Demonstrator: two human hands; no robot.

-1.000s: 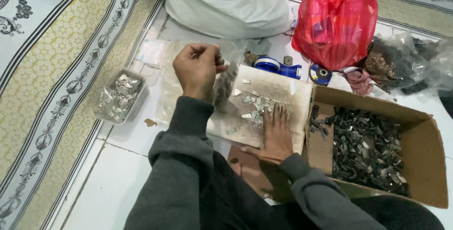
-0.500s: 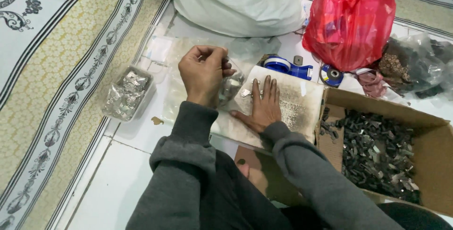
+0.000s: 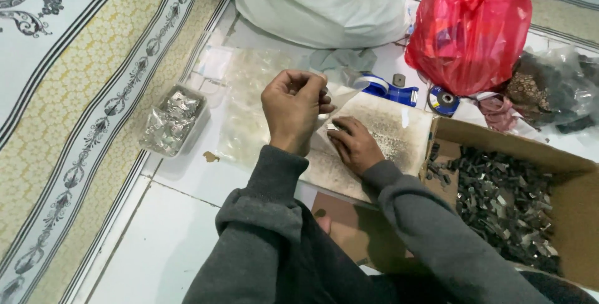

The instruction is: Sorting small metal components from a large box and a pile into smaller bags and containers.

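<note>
Down on the white tiled floor (image 3: pixel 168 248), seen from the head camera, the person sits with a grubby white board (image 3: pixel 399 130) in front of them. The left hand (image 3: pixel 293 110) is raised above the board's near corner, fingers pinched shut on the mouth of a small clear plastic bag (image 3: pixel 340 96) that hangs between the two hands. The right hand (image 3: pixel 354 143) lies low on the board, fingers curled right at the bag's lower edge; whether it's actually pinching one of the small metal pieces or just pressing down is hard to tell, since the fingers cover it.

The bag looks thin, floppy and slick, so it's best held at the rim, like the left hand does. The pieces look tiny, stiff and light, fingertip stuff really.

Around them: a clear tray of silvery bits (image 3: pixel 170 122) to the left, a cardboard box of dark metal parts (image 3: pixel 505 198) to the right, plus a red plastic bag (image 3: pixel 469 29), a blue tape dispenser (image 3: pixel 387 87) and a big white sack (image 3: pixel 324 1) further back.
</note>
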